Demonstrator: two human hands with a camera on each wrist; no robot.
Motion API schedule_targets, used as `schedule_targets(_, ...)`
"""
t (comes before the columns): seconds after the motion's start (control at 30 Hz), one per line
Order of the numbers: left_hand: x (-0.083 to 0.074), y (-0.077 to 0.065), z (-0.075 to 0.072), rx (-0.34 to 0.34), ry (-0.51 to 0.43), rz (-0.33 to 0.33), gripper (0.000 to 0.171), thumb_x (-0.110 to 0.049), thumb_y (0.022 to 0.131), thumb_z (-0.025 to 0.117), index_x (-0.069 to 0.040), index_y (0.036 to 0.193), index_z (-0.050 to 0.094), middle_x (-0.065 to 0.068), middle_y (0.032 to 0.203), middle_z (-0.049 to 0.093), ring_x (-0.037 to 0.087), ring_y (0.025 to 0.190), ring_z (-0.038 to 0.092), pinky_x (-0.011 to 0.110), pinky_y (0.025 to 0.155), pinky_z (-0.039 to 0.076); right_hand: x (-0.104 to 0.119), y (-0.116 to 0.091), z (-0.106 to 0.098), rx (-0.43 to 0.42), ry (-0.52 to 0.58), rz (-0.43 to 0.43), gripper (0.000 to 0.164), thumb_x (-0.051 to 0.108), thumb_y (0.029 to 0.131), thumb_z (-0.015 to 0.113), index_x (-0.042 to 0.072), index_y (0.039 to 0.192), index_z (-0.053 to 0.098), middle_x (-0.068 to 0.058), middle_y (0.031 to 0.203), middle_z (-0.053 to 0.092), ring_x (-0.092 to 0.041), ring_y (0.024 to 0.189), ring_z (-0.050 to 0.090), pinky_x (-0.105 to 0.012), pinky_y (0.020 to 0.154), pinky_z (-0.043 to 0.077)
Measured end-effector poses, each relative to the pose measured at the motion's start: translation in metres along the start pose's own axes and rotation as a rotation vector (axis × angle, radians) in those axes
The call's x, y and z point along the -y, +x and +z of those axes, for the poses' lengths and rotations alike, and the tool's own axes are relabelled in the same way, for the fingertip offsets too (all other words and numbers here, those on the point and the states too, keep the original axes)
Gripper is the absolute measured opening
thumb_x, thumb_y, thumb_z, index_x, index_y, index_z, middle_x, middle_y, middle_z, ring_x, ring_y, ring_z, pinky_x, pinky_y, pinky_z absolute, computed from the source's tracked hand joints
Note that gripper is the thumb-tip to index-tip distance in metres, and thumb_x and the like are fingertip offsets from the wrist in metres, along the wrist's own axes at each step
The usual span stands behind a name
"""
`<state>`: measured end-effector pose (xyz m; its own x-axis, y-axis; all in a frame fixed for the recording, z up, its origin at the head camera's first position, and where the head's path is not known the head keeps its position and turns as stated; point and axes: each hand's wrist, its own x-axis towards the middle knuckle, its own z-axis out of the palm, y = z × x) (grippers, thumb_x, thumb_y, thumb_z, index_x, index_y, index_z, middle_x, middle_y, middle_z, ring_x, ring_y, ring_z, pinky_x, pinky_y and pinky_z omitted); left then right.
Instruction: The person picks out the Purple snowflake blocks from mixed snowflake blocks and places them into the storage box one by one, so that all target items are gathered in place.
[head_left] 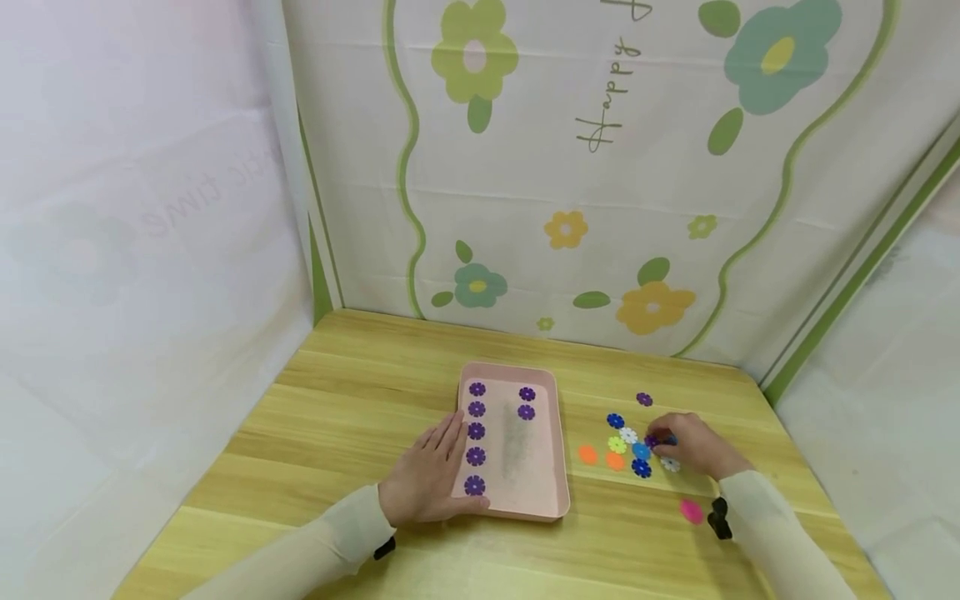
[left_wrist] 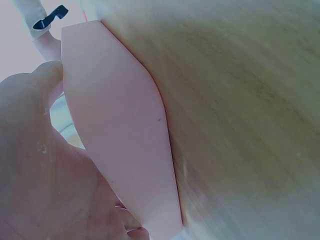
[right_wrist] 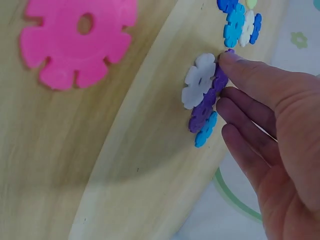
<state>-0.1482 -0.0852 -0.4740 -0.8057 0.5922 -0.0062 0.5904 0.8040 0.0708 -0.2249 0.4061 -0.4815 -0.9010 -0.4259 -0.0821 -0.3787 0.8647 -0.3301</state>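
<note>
My left hand (head_left: 423,483) rests along the left side of a pink tray (head_left: 546,467), fingers straight and thumb by its near edge. The left wrist view shows the palm beside the tray's outer wall (left_wrist: 120,120). Inside the tray, several purple snowflake discs form a left column, with two more at the upper right. To the right of the tray, my right hand (head_left: 697,446) pinches a purple snowflake disc (right_wrist: 221,77) between thumb and fingers. Close to it lie a white disc (right_wrist: 198,82), another purple disc (right_wrist: 201,114) and a light blue disc (right_wrist: 206,131).
Loose discs lie around the right hand: dark blue (head_left: 641,468), yellow-green (head_left: 617,445), orange (head_left: 588,454) and a purple one (head_left: 644,399) farther back. A pink disc (head_left: 692,512) lies nearer the right sleeve. A flowered cloth (head_left: 525,167) hangs behind the wooden table (head_left: 360,375).
</note>
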Motion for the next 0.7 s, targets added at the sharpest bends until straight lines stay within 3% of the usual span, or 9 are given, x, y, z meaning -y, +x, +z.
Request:
schedule_targets(0.17,-0.001,0.0,-0.003,-0.009,-0.008,0.0,0.114,-0.083,0.095,0.044,0.008,0.161,0.032,0.027,0.172,0.026,0.042,0.16,0.03,0.049,0.129,0.034,0.0,0.003,-0.003,-0.003,0.019,-0.023,0.019,0.004,0.089,0.082,0.002,0.108,0.078,-0.006,0.099,0.077,-0.017,0.088,0.074,-0.034,0.077,0.065)
schedule_targets(0.43,0.0,0.001,-0.002,-0.009,-0.004,0.0,0.114,-0.083,0.094,0.046,0.008,0.161,0.032,0.027,0.172,0.027,0.042,0.16,0.031,0.05,0.129,0.035,0.001,0.012,-0.012,0.038,0.046,-0.002,0.009,0.005,0.088,0.084,0.011,0.094,0.08,0.001,0.09,0.075,-0.005,0.079,0.064,-0.023,0.069,0.057)
schedule_targets(0.7,-0.001,0.0,-0.001,-0.004,-0.006,0.0,0.114,-0.084,0.094,0.045,0.008,0.161,0.032,0.027,0.172,0.026,0.041,0.16,0.031,0.05,0.129,0.034,0.003,0.022,-0.027,0.049,0.027,-0.021,0.011,-0.002,0.094,0.075,0.009,0.091,0.078,-0.001,0.086,0.076,-0.009,0.075,0.068,-0.024,0.066,0.058)
